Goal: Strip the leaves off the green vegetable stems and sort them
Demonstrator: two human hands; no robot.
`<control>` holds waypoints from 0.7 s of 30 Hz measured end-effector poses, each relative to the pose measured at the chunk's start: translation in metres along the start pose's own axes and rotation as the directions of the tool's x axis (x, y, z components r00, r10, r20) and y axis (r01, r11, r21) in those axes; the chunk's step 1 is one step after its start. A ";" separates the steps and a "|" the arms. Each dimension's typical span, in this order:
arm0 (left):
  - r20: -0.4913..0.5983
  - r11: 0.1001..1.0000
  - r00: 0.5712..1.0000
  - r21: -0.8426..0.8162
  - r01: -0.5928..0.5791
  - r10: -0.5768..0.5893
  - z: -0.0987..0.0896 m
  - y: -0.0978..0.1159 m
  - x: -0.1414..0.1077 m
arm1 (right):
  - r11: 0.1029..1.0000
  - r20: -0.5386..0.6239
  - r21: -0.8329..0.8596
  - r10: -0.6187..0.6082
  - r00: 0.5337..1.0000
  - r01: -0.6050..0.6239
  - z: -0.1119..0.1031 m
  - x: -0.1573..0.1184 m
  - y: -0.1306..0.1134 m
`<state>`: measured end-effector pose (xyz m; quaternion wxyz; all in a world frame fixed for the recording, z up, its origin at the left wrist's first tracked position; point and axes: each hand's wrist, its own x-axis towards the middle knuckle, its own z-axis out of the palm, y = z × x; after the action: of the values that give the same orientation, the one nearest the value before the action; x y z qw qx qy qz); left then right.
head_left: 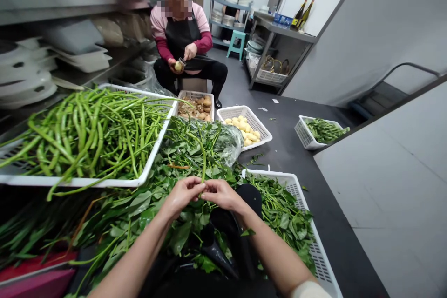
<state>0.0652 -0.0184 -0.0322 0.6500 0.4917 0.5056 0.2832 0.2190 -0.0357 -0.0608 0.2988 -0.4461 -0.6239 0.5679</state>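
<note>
A long green stem (pixel 204 156) stands upright between my two hands, curving up and to the left at its top. My left hand (pixel 185 195) pinches its lower end, and my right hand (pixel 221 194) meets it there with fingertips closed on the same stem. Below and around my hands lies a big heap of leafy greens (pixel 143 200). To the left, a white basket (pixel 150 167) is piled with long green bean-like stems (pixel 91 135). At the right, another white basket (pixel 316 237) holds leafy stems (pixel 279 209).
Across from me a seated person (pixel 181 32) peels a potato. Before them are a basket of unpeeled potatoes (pixel 202 107) and one of peeled potatoes (pixel 244 128). A small basket of green pods (pixel 323 130) sits by the right wall. Metal shelving (pixel 70 4) runs along the left.
</note>
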 end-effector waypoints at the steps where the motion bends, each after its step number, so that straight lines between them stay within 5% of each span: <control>1: 0.001 1.000 1.000 0.012 -0.005 0.005 0.000 -0.003 -0.001 | 0.996 -0.007 -0.082 -0.019 1.000 0.018 -0.001 0.000 -0.001; 3: 0.008 0.999 1.000 0.047 0.006 -0.006 -0.001 -0.008 -0.002 | 0.951 -0.165 -0.310 -0.070 0.984 0.016 -0.004 0.002 -0.004; 6: 0.004 0.995 0.999 0.087 0.049 -0.049 -0.007 -0.015 -0.007 | 0.840 -0.442 -0.531 -0.157 0.883 -0.116 -0.008 0.005 -0.007; 9: -0.036 0.989 0.997 0.129 0.067 -0.063 -0.015 -0.019 -0.013 | 0.857 -0.384 -0.488 -0.041 0.922 -0.165 -0.001 0.001 -0.008; 11: -0.085 0.969 0.996 0.244 0.043 -0.022 -0.019 -0.019 -0.017 | 0.922 -0.277 -0.339 0.091 0.956 -0.186 0.013 -0.002 -0.007; 14: -0.138 0.847 0.985 0.531 -0.019 0.108 -0.021 -0.017 -0.023 | 0.959 -0.128 0.098 0.278 0.952 -0.267 0.042 0.000 -0.002; 17: -0.129 0.702 0.978 0.712 -0.024 0.165 -0.019 -0.015 -0.030 | 0.765 -0.076 0.580 0.392 0.917 -0.280 0.065 0.010 0.003; 21: -0.140 0.708 0.987 0.705 0.042 0.080 -0.017 -0.017 -0.035 | 0.558 -0.066 0.818 0.330 0.942 -0.139 0.081 0.022 0.010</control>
<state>0.0351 -0.0488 -0.0342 0.3671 0.6834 0.6207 0.1138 0.1407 -0.0520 -0.0874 0.4532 -0.4001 -0.1993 0.7712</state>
